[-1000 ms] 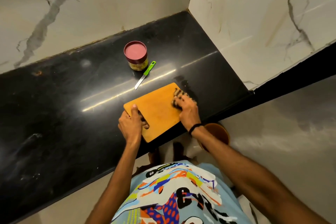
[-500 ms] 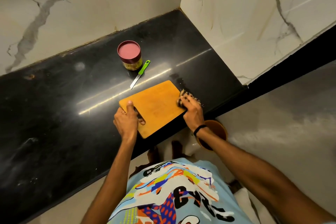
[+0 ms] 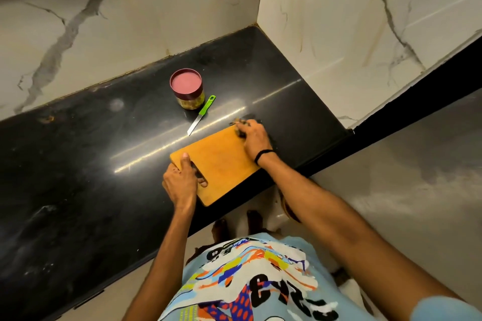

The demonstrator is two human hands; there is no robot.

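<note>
Change since the earlier frames lies mainly with the right hand [image 3: 254,138]: it was working along the right side of the cutting board [image 3: 221,161] and now sits at the board's far right corner. Its fingers are curled over a dark scrubber [image 3: 240,122], which pokes out past the board onto the worktop [image 3: 78,164]. The left hand [image 3: 181,182] has kept its grip on the handle end, thumb laid flat on top and fingertips showing through the slot.

The board is orange-brown, rectangular with rounded corners, and its top is plain and bare. It lies flat and askew, close to the worktop's front edge and towards its right end. A red-lidded jar [image 3: 186,87] and a green-handled knife [image 3: 202,114] sit farther back, apart from the board.
</note>
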